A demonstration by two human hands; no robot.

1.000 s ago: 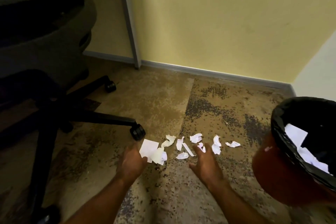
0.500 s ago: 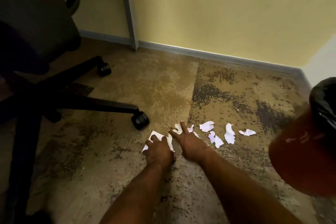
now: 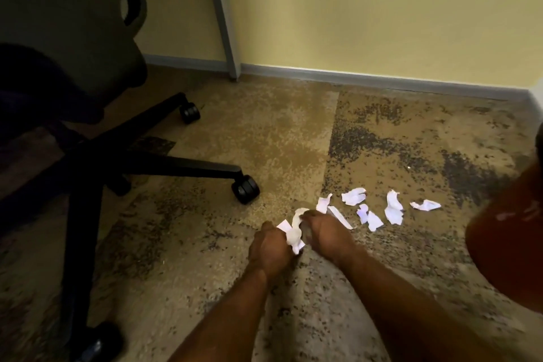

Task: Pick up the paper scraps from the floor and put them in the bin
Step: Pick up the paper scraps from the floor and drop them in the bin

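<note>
Several white paper scraps lie on the mottled carpet. My left hand (image 3: 269,245) and my right hand (image 3: 323,229) are pressed together low on the floor, squeezing a bunch of scraps (image 3: 295,229) between them. More loose scraps (image 3: 354,195) lie to the right of my hands, among them a tall one (image 3: 393,210) and the farthest one (image 3: 426,204). The red bin (image 3: 508,235) shows only as a side wall at the right edge; its opening is out of view.
A black office chair stands at left, with one castor (image 3: 246,193) close to my hands and another (image 3: 189,111) farther back. A grey desk leg (image 3: 223,17) and the yellow wall with its grey skirting (image 3: 382,79) close off the back.
My hands have drawn together and gathered the left scraps into a bunch, where before they lay flat on them. The view has shifted left, so the bin shows less.
</note>
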